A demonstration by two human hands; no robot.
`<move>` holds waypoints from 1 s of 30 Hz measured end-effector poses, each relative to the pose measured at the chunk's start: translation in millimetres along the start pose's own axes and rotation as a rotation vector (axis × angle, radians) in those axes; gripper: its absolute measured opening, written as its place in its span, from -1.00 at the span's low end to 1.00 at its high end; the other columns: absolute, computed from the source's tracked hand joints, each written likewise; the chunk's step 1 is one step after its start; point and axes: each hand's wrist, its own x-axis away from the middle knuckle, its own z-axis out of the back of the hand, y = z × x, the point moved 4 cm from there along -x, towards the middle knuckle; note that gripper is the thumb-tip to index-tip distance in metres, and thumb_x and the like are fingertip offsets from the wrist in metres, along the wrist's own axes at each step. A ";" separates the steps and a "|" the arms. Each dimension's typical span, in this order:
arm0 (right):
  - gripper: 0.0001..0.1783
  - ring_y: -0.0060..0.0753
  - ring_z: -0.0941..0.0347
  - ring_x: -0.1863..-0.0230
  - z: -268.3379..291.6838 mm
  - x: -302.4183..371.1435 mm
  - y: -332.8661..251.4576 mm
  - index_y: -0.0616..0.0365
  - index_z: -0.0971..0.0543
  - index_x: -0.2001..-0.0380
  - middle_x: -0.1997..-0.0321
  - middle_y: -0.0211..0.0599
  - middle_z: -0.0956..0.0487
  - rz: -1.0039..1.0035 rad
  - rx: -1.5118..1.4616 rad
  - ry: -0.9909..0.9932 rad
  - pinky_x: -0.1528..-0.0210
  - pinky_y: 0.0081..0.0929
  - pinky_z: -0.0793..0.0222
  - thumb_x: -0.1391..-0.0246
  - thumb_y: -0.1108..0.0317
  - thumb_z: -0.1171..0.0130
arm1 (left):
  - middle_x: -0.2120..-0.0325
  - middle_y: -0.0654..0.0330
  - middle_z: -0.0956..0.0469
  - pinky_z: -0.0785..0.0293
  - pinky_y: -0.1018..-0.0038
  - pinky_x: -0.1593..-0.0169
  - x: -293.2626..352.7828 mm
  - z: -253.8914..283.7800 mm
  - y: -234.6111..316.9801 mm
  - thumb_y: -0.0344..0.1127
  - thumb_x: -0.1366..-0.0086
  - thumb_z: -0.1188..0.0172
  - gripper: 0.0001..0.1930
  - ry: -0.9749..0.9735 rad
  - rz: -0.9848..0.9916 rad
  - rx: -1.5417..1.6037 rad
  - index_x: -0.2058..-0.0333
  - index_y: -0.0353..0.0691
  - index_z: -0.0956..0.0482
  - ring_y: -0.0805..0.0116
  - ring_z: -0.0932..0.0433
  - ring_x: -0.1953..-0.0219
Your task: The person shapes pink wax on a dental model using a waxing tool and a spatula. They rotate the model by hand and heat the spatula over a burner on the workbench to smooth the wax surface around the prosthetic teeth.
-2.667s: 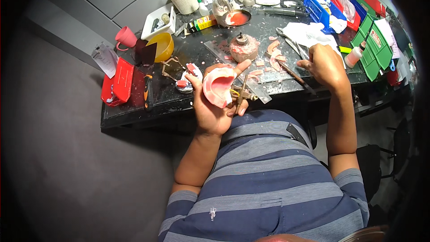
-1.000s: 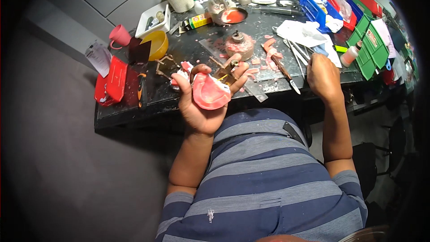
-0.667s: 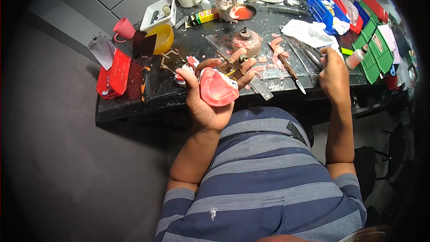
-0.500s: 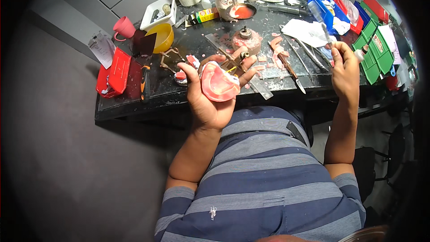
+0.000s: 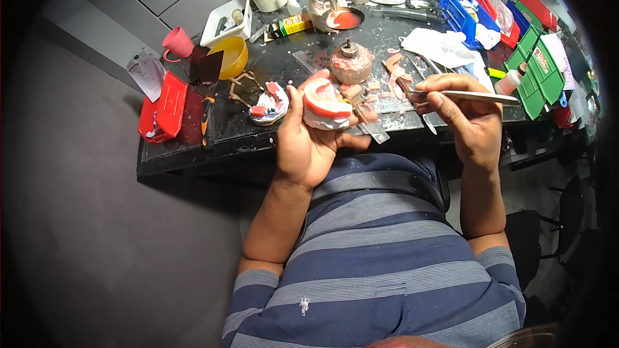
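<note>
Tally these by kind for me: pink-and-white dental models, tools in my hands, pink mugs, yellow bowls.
Dental models: 2 (held model in left hand, other model)
Slim tool: 1, in right hand
Pink mug: 1
Yellow bowl: 1
Total: 5

Grey-striped navy shirt [image 5: 380, 251] (short-sleeved)

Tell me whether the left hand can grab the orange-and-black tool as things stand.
Probably not: the left hand is taken up with a pink dental model, though nothing seems to block its way to the tool.
</note>
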 end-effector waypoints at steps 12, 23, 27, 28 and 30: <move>-0.75 -0.14 -0.74 0.12 -47.5 -1.9 -13.9 0.27 -0.70 0.17 0.13 -0.13 -0.73 0.446 0.469 -0.286 0.06 -0.35 -0.65 -0.04 0.59 -0.42 | 0.45 0.15 -0.56 -0.52 0.44 0.67 0.0 11.2 -27.6 0.77 -0.20 0.65 0.14 -0.035 0.291 -0.468 0.05 -0.28 -0.45 0.29 -0.59 0.61; -0.76 -0.09 -0.74 0.12 -54.3 6.8 -13.6 0.28 -0.68 0.19 0.17 -0.10 -0.72 0.468 0.483 -0.350 0.06 -0.31 -0.67 -0.02 0.61 -0.41 | 0.54 0.28 -0.54 -0.41 0.66 0.54 2.6 -3.7 -10.9 0.79 -0.13 0.77 0.14 -0.068 0.236 -0.771 0.27 -0.18 -0.50 0.58 -0.45 0.61; -0.79 -0.08 -0.74 0.12 -53.6 5.3 -15.0 0.29 -0.67 0.19 0.19 -0.08 -0.72 0.425 0.439 -0.344 0.09 -0.29 -0.67 -0.07 0.63 -0.37 | 0.52 0.30 -0.54 -0.44 0.66 0.44 4.5 -7.9 -8.9 0.79 -0.13 0.78 0.15 -0.066 0.262 -0.783 0.26 -0.19 -0.51 0.58 -0.48 0.54; -0.78 -0.08 -0.74 0.12 -51.3 1.5 -12.8 0.30 -0.67 0.18 0.20 -0.08 -0.72 0.440 0.504 -0.309 0.09 -0.29 -0.66 -0.05 0.63 -0.38 | 0.52 0.31 -0.54 -0.43 0.65 0.45 4.6 -10.2 -8.3 0.79 -0.12 0.78 0.15 -0.066 0.249 -0.809 0.26 -0.19 -0.51 0.58 -0.47 0.55; -0.76 -0.06 -0.74 0.10 -49.6 0.4 -8.9 0.30 -0.67 0.18 0.19 -0.08 -0.72 0.397 0.491 -0.313 0.06 -0.29 -0.66 -0.04 0.62 -0.39 | 0.51 0.32 -0.54 -0.43 0.64 0.46 3.3 -7.8 -8.2 0.79 -0.12 0.78 0.15 -0.068 0.236 -0.835 0.25 -0.18 -0.51 0.58 -0.47 0.55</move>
